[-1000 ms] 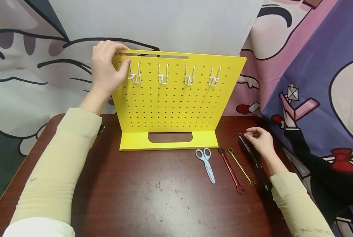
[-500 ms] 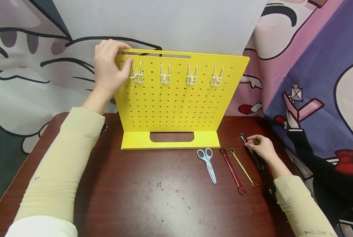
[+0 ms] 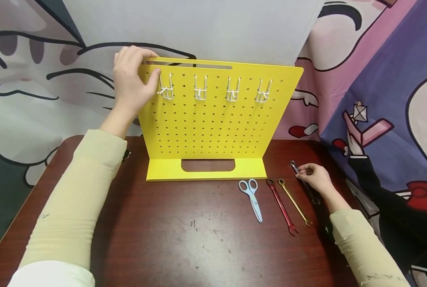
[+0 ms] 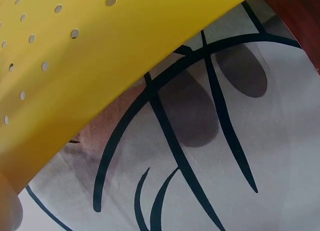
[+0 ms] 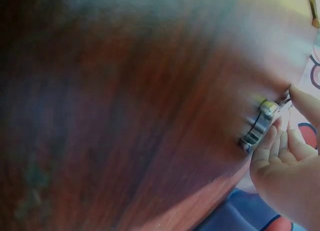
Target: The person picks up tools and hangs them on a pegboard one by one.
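At the upper left corner of a yellow pegboard (image 3: 206,131), my left hand (image 3: 132,79) grips the edge, thumb on the front and fingers over the top. White double-prong hooks (image 3: 200,89) hang in a row across the board's upper part. On the right, my right hand (image 3: 317,178) pinches a silver combination wrench (image 3: 295,167) between thumb and fingers, hiding its middle. In the right wrist view the wrench's open end (image 5: 261,123) sticks out past the fingers (image 5: 282,141). The left wrist view has the pegboard's side edge (image 4: 125,56) and a bit of a fingertip (image 4: 9,206).
Left of the silver wrench lie a gold wrench (image 3: 295,202), a red wrench (image 3: 282,207) and light blue scissors (image 3: 251,198), all on the brown table (image 3: 163,231). Cartoon-printed cloth (image 3: 378,99) hangs behind and to the right, close to the table's edge.
My right hand has lowered onto the silver wrench and now pinches it. The left hand keeps its grip on the pegboard; the head view has shifted slightly.
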